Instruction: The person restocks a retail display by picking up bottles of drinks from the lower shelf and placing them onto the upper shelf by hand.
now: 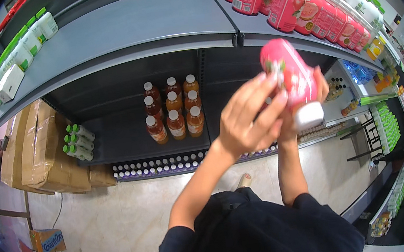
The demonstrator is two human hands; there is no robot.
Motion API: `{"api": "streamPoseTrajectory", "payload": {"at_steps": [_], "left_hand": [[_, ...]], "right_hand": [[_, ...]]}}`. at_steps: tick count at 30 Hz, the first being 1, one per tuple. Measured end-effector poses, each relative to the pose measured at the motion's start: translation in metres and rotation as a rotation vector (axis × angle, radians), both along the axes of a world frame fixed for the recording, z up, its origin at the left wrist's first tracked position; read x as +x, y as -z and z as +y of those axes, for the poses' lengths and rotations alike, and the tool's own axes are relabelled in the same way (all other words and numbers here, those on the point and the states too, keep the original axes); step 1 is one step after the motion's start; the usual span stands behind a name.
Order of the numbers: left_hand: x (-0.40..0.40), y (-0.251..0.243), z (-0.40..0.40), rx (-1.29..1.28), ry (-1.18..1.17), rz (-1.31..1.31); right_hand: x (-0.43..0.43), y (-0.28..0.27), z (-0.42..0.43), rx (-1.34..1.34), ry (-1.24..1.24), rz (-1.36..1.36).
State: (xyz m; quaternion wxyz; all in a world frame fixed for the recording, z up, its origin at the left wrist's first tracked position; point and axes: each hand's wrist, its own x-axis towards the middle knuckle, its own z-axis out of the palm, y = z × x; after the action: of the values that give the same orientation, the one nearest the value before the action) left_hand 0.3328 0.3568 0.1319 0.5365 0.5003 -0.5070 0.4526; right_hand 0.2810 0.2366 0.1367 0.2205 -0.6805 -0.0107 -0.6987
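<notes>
A pink plastic drink bottle (293, 72) with fruit pictures on its wrap is between my hands, above the front edge of the shelf. It is tilted, its white cap (308, 115) facing down toward me. My right hand (320, 85) wraps around it from behind, with fingers showing at its right side. The fingers of my left hand (252, 113) rest against its left side. Just beyond, similar pink bottles (284, 6) stand in rows on the upper right shelf. Part of the held bottle is hidden by my fingers.
Bottles of orange and red juice (176, 123) stand on the lower shelf (123, 136). Green-capped bottles (80, 140) stand left of them, beside cardboard boxes (42, 147). White-capped bottles (161, 165) line the bottom. The upper shelf edge (120, 58) juts out. A person (400, 149) is at far right.
</notes>
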Motion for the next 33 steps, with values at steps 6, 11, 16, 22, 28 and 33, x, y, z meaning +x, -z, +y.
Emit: {"api": "streamPoseTrajectory", "payload": {"at_steps": [6, 11, 16, 22, 28, 33], "left_hand": [[0.037, -0.079, -0.018, -0.047, -0.051, 0.052], [0.054, -0.091, -0.028, 0.037, -0.086, 0.245], [0.068, -0.088, -0.027, 0.085, -0.062, 0.342], [0.07, -0.084, -0.036, 0.162, -0.205, 0.303], [0.061, -0.059, -0.035, -0.091, -0.324, 0.132], [0.044, -0.004, -0.045, -0.012, -0.322, 0.148]], "right_hand": [[0.033, -0.084, -0.004, 0.171, -0.341, 0.03], [0.057, -0.091, -0.025, 0.272, -0.373, 0.112], [0.067, -0.081, -0.015, 0.192, -0.31, 0.051], [0.076, -0.065, -0.028, 0.123, -0.291, 0.071], [0.061, -0.025, -0.042, 0.222, -0.389, -0.226], [0.032, 0.111, -0.06, 0.503, -0.292, 0.031]]}}
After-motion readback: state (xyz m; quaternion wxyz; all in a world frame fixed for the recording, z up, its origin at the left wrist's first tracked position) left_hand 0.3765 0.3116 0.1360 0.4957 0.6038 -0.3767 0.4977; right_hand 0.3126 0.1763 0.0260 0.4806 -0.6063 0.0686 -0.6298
